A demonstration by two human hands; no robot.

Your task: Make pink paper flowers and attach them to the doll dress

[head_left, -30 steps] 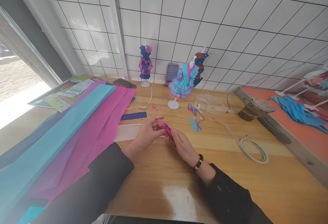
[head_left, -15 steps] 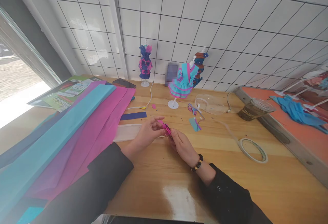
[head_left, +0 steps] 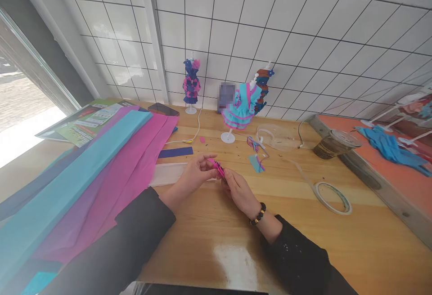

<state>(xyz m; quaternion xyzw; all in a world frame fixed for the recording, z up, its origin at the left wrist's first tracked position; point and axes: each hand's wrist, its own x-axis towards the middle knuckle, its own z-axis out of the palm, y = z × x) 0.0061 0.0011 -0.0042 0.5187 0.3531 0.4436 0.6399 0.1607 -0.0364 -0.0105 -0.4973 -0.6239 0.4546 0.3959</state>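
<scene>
Between my two hands, over the middle of the table, is a small pink and dark folded piece (head_left: 219, 168). My left hand (head_left: 200, 170) pinches its left end between thumb and fingers. The right end is gripped by the thumb and fingers of my right hand (head_left: 239, 189), which has a beaded bracelet at the wrist. Under and behind my left hand lies a white strip (head_left: 167, 174). A dark blue strip (head_left: 176, 152) is just beyond it.
Pink, purple and light blue sheets (head_left: 111, 151) cover the left side. Small dressed forms (head_left: 240, 108) stand along the wall. At the right are a tape roll (head_left: 333, 198), a lidded cup (head_left: 335, 144) and an orange surface (head_left: 371, 151). Scraps (head_left: 256, 163) lie beyond my right hand.
My right hand has shifted very slightly left. Both hands keep their hold on the pink piece, which is tilted a little differently.
</scene>
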